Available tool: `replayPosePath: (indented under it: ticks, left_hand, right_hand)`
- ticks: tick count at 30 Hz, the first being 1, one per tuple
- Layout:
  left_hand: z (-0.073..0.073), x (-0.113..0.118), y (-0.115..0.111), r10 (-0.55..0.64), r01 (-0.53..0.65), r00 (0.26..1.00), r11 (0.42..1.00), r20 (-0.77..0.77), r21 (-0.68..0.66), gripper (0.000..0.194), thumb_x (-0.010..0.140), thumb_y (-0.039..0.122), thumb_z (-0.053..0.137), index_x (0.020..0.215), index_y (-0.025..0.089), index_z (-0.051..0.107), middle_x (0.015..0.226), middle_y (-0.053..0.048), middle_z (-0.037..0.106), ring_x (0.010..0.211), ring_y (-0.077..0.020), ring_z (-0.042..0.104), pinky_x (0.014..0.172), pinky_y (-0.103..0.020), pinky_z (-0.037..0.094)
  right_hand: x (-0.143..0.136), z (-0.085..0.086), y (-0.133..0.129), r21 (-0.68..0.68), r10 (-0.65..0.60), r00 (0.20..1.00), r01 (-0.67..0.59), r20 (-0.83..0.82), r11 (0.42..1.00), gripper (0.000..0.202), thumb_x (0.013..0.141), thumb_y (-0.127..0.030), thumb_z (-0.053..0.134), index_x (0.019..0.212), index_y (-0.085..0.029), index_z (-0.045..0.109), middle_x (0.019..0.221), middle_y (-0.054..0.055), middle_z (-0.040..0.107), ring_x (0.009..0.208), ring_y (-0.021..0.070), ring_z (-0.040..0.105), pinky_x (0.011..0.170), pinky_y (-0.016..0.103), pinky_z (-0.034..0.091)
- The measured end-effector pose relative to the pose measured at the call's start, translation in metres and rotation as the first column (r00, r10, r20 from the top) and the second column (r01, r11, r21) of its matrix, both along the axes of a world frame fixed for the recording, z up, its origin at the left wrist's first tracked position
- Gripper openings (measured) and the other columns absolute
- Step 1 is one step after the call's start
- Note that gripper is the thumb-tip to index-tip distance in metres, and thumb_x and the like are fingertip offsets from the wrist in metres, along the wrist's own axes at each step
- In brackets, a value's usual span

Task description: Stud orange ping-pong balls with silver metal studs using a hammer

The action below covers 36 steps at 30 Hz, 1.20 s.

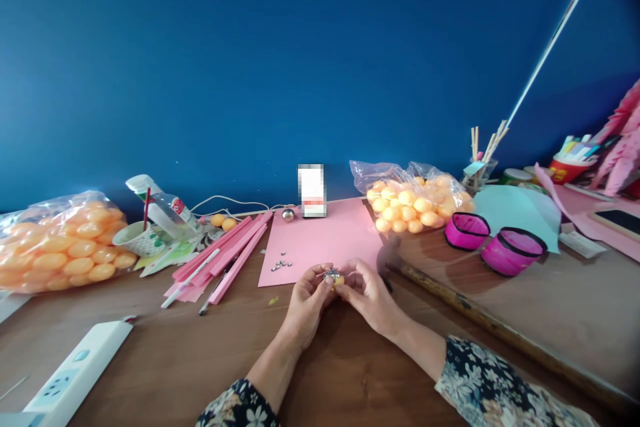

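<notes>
A small ball (334,276), partly silver and shiny and partly yellow-orange, sits between the fingertips of both hands. My left hand (307,293) pinches it from the left with thumb and fingers. From the right, my right hand (371,297) also has its fingers closed on it; much of the ball is hidden. Just beyond my hands lies a sheet of pink paper (325,237) with several small silver pieces (281,264) scattered on it. A shiny silver ball (289,215) rests at the sheet's back left.
Bags of orange balls stand left (75,247) and right (415,203). Pink strips (225,260), a propped phone (312,190), a hammer (465,307), magenta bands (514,252) and a power strip (75,373) surround the hands. A cup (134,238) and bottle (170,210) are left.
</notes>
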<state>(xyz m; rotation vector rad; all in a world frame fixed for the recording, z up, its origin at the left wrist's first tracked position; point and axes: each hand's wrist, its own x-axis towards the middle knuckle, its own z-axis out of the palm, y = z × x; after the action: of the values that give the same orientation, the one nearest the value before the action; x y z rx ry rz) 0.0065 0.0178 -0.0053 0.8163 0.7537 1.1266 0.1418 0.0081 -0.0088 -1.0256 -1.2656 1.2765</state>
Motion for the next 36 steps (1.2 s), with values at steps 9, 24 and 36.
replayPosePath:
  ticks: [9, 24, 36]
  left_hand:
    - [0.0026, 0.0004, -0.0009, 0.002, -0.002, 1.0, 1.0, -0.018, -0.013, 0.03, 0.07, 0.03, 0.066, 0.094, 0.015, 0.058, 0.092, -0.007, 0.065, 0.083, -0.0175, 0.063, 0.076, -0.029, 0.049]
    - [0.0013, -0.0014, -0.0009, -0.053, 0.053, 0.999, 0.998, 0.012, 0.015, 0.022, 0.076, 0.025, 0.06, 0.095, 0.015, 0.056, 0.09, -0.007, 0.064, 0.082, -0.0157, 0.062, 0.072, -0.025, 0.048]
    - [-0.0008, -0.0018, -0.0002, -0.057, 0.057, 0.997, 0.998, 0.048, 0.01, 0.018, 0.078, 0.023, 0.058, 0.093, 0.016, 0.058, 0.088, -0.005, 0.062, 0.081, -0.0142, 0.06, 0.07, -0.024, 0.047]
  right_hand:
    - [-0.0016, 0.0005, -0.0035, 0.064, -0.026, 0.997, 0.022, 0.067, 0.998, 0.032, 0.071, -0.032, 0.064, 0.097, -0.023, 0.049, 0.087, 0.003, 0.058, 0.076, 0.0155, 0.057, 0.069, 0.03, 0.048]
    - [-0.0013, 0.0019, -0.0059, 0.205, -0.104, 0.967, 0.056, 0.234, 0.977, 0.025, 0.074, -0.024, 0.061, 0.097, -0.023, 0.051, 0.101, 0.005, 0.054, 0.082, 0.0171, 0.055, 0.069, 0.029, 0.047]
    - [-0.0004, -0.0006, -0.0058, 0.273, -0.136, 0.944, 0.051, 0.302, 0.961, 0.026, 0.075, -0.02, 0.059, 0.099, -0.021, 0.049, 0.101, 0.005, 0.054, 0.083, 0.0162, 0.055, 0.07, 0.028, 0.048]
